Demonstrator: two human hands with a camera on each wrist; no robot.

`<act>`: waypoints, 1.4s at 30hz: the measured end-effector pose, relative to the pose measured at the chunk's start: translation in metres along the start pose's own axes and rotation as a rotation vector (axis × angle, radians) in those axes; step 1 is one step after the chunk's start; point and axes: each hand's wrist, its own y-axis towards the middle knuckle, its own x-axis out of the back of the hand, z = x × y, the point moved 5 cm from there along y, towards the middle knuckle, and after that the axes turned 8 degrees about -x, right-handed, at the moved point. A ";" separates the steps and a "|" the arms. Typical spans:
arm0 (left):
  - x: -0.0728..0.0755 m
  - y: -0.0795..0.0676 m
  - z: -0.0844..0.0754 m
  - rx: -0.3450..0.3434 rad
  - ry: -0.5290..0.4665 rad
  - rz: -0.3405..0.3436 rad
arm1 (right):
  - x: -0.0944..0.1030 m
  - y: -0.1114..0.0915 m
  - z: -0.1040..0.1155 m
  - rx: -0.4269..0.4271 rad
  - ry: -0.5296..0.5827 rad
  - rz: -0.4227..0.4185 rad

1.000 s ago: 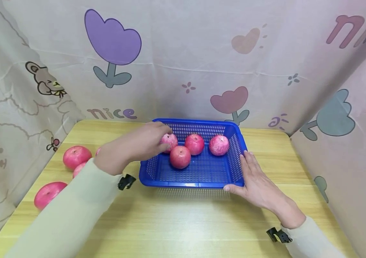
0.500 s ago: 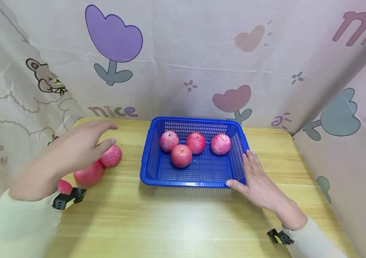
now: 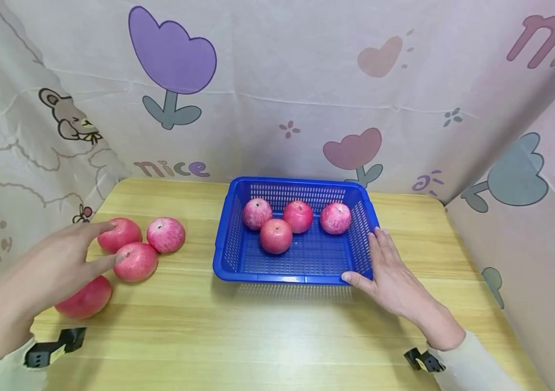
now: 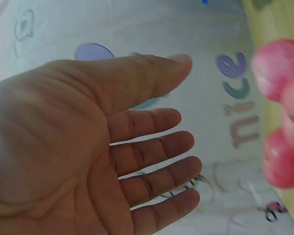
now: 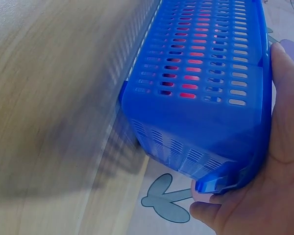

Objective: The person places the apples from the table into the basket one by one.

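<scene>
My left hand (image 3: 55, 266) hovers at the left over a loose group of red apples, its thumb and fingers spread and holding nothing. A front apple (image 3: 84, 298) is partly hidden beneath it; another apple (image 3: 136, 262) lies by the thumb tip and a third apple (image 3: 119, 234) by the fingertips. A streaked apple (image 3: 166, 234) sits just right of these. In the left wrist view the palm (image 4: 44, 147) is bare. My right hand (image 3: 395, 277) rests against the right front corner of a blue plastic basket (image 3: 272, 278), thumb along the front rim, fingers straight along the side.
Inside the basket lie several apples, one apple (image 3: 276, 236) in front of the others. The wooden table (image 3: 267, 336) ends at a printed cloth (image 3: 267, 146) behind and at both sides. Black camera mounts (image 3: 55, 347) sit on the wrists.
My left hand has moved from an apple in the basket, leaving it there, leftward and down to the apples on the table. The right hand keeps its place on the basket corner.
</scene>
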 end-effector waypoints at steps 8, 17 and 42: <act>-0.025 -0.016 0.035 0.061 -0.014 0.045 | 0.001 -0.001 0.001 0.000 0.000 -0.001; -0.053 -0.026 0.056 0.097 -0.014 0.143 | 0.001 -0.001 0.001 -0.002 -0.001 0.004; -0.073 -0.031 0.073 0.143 -0.045 0.230 | 0.001 0.001 0.001 -0.003 0.004 0.008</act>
